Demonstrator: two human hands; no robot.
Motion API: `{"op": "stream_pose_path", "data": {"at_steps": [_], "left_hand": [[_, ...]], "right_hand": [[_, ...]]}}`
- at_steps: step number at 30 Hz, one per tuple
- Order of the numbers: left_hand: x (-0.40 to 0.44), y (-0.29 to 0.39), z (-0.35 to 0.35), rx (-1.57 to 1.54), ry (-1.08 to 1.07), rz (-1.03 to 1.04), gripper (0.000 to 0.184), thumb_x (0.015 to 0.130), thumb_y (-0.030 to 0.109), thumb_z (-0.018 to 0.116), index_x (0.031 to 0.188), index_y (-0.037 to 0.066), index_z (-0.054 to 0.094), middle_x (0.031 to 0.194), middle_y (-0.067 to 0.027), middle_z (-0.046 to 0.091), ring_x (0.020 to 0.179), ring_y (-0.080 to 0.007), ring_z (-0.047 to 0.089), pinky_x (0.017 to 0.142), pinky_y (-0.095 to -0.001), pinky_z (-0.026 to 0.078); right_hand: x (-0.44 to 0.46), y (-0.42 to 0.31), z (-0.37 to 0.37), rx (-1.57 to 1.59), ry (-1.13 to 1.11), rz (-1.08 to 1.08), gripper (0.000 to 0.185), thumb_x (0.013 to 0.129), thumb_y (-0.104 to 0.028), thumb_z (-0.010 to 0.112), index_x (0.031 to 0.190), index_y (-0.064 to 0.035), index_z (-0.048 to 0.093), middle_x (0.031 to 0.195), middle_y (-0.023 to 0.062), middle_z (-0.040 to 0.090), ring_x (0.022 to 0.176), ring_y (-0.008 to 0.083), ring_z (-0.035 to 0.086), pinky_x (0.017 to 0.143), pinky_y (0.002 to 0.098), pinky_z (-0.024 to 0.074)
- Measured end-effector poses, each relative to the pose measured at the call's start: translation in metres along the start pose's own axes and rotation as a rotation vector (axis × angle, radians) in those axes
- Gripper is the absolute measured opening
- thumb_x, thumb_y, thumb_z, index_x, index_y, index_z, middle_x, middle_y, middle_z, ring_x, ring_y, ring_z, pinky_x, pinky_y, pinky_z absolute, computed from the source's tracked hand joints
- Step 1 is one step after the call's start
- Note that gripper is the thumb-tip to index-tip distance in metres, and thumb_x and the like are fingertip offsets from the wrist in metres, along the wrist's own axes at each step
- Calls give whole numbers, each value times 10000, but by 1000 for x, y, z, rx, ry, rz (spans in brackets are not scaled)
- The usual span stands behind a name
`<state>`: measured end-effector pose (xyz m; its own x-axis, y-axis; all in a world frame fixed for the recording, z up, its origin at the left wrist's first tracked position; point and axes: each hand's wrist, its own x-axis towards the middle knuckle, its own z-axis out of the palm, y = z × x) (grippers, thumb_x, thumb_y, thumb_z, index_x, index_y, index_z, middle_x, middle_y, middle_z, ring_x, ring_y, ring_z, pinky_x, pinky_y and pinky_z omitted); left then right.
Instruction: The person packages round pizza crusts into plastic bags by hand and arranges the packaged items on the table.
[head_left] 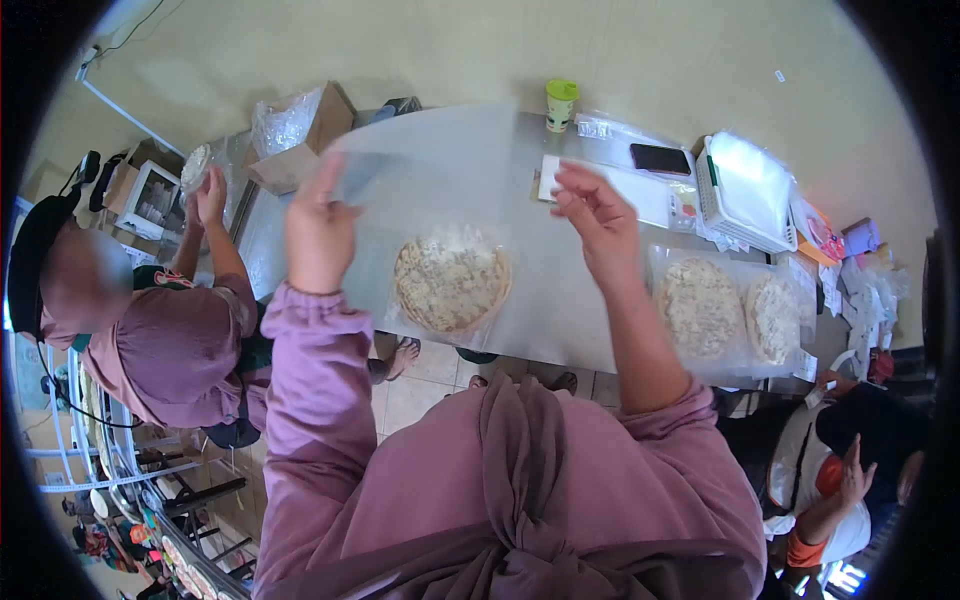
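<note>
- Although blur hid whether the left hand [320, 240] gripped the clear sheet [440, 165], a loose hold risked folds.
- The right hand [605, 225] was half-open, seemingly empty.
- The flatbread [450, 285] lay on the table [565, 300], risking smears if the sheet sagged.

left hand [322, 232] blurred, cup [561, 106] markings unreadable, lower-right person [822, 480] cut off
</note>
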<state>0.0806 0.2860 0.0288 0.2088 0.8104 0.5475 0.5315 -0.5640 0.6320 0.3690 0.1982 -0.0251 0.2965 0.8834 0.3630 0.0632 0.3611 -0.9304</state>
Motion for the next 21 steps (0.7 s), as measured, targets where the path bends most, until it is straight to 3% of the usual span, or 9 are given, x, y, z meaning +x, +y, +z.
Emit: {"op": "stream_pose_path", "data": {"at_steps": [1,3,5,8,11,15,19,21], "left_hand": [[-2,-8,-15,-12,42,-47,552,684,-174,394,1190,18,501,1172,-177,525,1001,-254,563,770,-285,502],[-12,-6,-36,-25,81,-89,556,684,-184,375,1201,-9,484,1160,-171,532,1015,-241,555,778,-281,500],[-20,4,-55,-234,183,-236,580,692,-197,336,1239,-32,435,1158,-166,531,1055,-226,532,805,-281,483],[-32,-14,-77,-14,114,-129,622,707,-200,309,1290,3,389,1192,-150,509,1097,-207,501,822,-261,464],[-37,-7,-83,-178,124,-229,647,702,-213,293,1307,4,368,1256,-140,463,1128,-194,473,857,-248,434],[-36,-6,-87,-277,160,-269,667,701,-221,277,1320,16,357,1275,-129,447,1141,-185,462,857,-249,436],[-33,-18,-88,-126,108,-150,685,703,-222,267,1333,38,344,1289,-119,433,1149,-192,457,831,-251,457],[-32,-10,-82,-267,129,-298,688,698,-224,270,1329,38,349,1289,-122,429,1147,-199,461,819,-252,468]], "right_hand": [[-9,36,1,81,60,231,239,813,-47,558,1049,-22,584,1065,96,550,805,123,559,658,258,494],[-41,87,10,-210,-11,629,285,810,-114,579,1072,-5,558,956,79,577,812,135,555,648,277,496],[-72,127,23,-94,-99,798,409,782,-187,630,1111,23,510,898,65,577,758,145,560,611,274,490],[-83,135,50,-49,-87,903,501,735,-241,686,1115,19,489,871,75,573,704,155,563,581,264,480],[-78,117,68,-130,37,901,525,703,-244,722,1090,24,490,845,86,568,658,152,557,566,252,469],[-71,119,81,-71,22,977,524,693,-212,732,1078,40,482,866,110,581,709,170,584,569,280,484],[-72,138,97,266,53,865,457,717,-116,686,1085,52,472,940,145,592,794,217,610,656,341,519],[-72,136,100,417,85,826,433,724,-76,663,1090,52,472,971,158,592,828,234,615,703,362,525]]}}
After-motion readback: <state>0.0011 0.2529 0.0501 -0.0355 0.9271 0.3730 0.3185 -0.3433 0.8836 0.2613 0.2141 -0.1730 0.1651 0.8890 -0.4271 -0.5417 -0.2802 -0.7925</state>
